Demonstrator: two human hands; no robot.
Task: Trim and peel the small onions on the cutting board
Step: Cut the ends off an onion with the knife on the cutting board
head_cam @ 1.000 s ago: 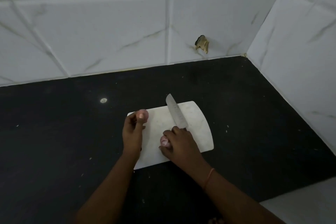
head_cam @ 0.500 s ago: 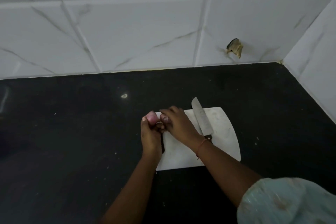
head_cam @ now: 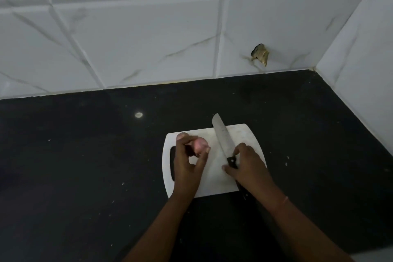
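Observation:
A small pink onion (head_cam: 200, 145) is pinched between the fingertips of my left hand (head_cam: 188, 165), held just above the left part of the white cutting board (head_cam: 249, 134). A knife (head_cam: 222, 136) lies on the board with its blade pointing away from me, its tip past the far edge. My right hand (head_cam: 246, 165) rests on the knife's dark handle, fingers around it. Whether another onion lies under my hands I cannot tell.
The board sits on a black counter (head_cam: 85, 166) speckled with small white bits, including a pale round spot (head_cam: 138, 115). White tiled walls close the back and right side; a chipped hole (head_cam: 259, 54) marks the back wall.
My right hand left the onion and moved right onto the knife handle. My left hand keeps the onion, now slightly nearer the board's middle.

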